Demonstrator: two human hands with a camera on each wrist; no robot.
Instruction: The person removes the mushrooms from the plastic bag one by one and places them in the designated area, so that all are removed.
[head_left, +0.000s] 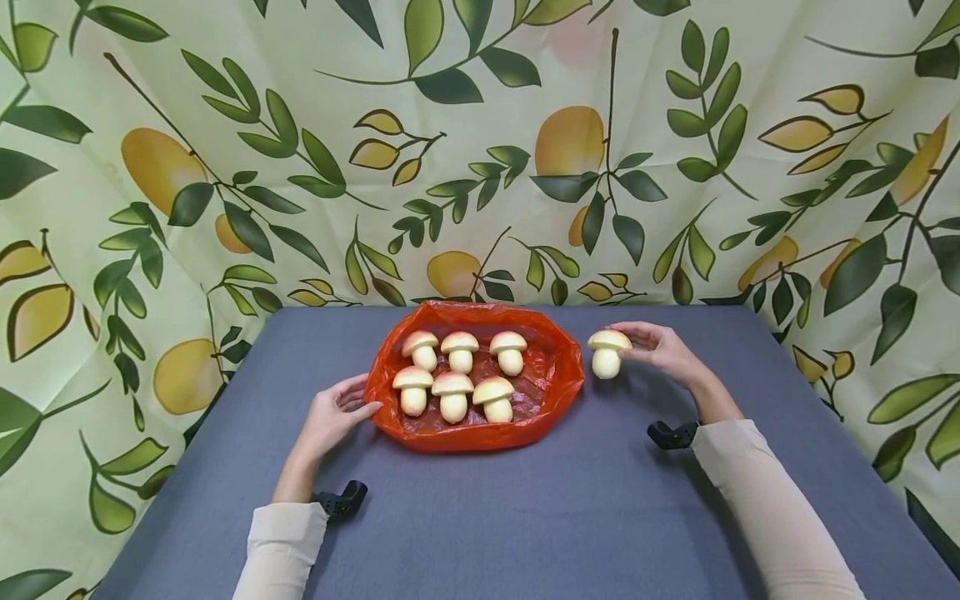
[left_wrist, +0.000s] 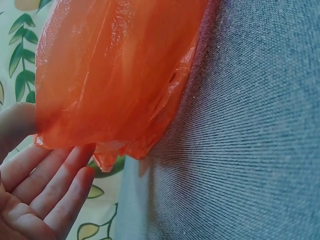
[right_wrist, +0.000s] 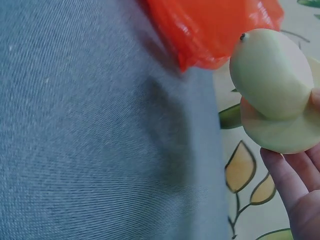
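A red plastic bag (head_left: 480, 439) lies on the table with its mouth spread wide. Inside it stand several toy mushrooms (head_left: 453, 407) with pale stems and pinkish-cream caps, in two rough rows. At the bag's left edge my left hand (head_left: 337, 415) pinches the rim between thumb and fingers; in the left wrist view the thin plastic (left_wrist: 115, 90) hangs between them. My right hand (head_left: 667, 357) grips another mushroom (head_left: 606, 362) by its cap, just right of the bag. That mushroom is upright, its rounded stem (right_wrist: 270, 75) pointing down, held apart from the bag.
A blue-grey cloth covers the table (head_left: 510, 525). Behind and at both sides hangs a curtain (head_left: 480, 183) printed with leaves and fruit. Each wrist wears a small black camera, one at the left (head_left: 343, 500) and one at the right (head_left: 672, 434).
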